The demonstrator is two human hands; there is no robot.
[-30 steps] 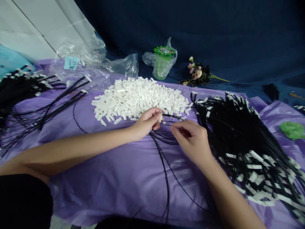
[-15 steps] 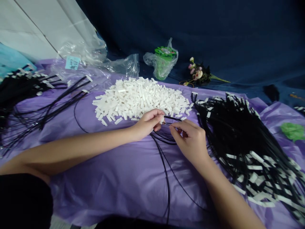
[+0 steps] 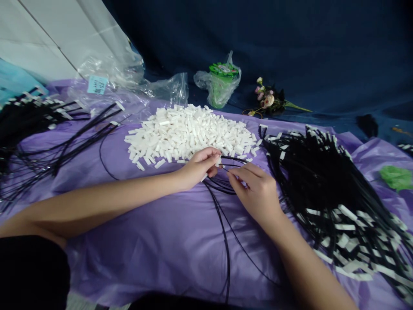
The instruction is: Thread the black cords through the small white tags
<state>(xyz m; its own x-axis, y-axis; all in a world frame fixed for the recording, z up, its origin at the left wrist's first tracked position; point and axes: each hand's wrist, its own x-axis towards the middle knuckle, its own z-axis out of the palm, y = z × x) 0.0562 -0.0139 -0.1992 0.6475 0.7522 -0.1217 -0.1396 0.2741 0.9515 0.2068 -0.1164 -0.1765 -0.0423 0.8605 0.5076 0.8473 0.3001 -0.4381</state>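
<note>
My left hand (image 3: 201,167) pinches a small white connector (image 3: 218,161) in front of a heap of white connectors (image 3: 190,133). To its right, my right hand (image 3: 253,185) has thumb and index finger closed on a thin black wire (image 3: 225,169) whose tip points at the held connector. Other black wires (image 3: 226,241) run between and under both hands and hang down over the purple cover (image 3: 155,249). Whether the wire's end is inside the connector is too small to tell.
Bundles of black wires with white ends lie at the right (image 3: 316,181) and at the left (image 3: 19,125). Behind the heap are clear plastic bags (image 3: 129,88), a green cup in plastic (image 3: 220,86) and artificial flowers (image 3: 267,100). A green crumpled piece (image 3: 396,177) lies far right.
My right hand has moved slightly left, closer to the connector in my left hand. My left hand has hardly moved and keeps its pinch.
</note>
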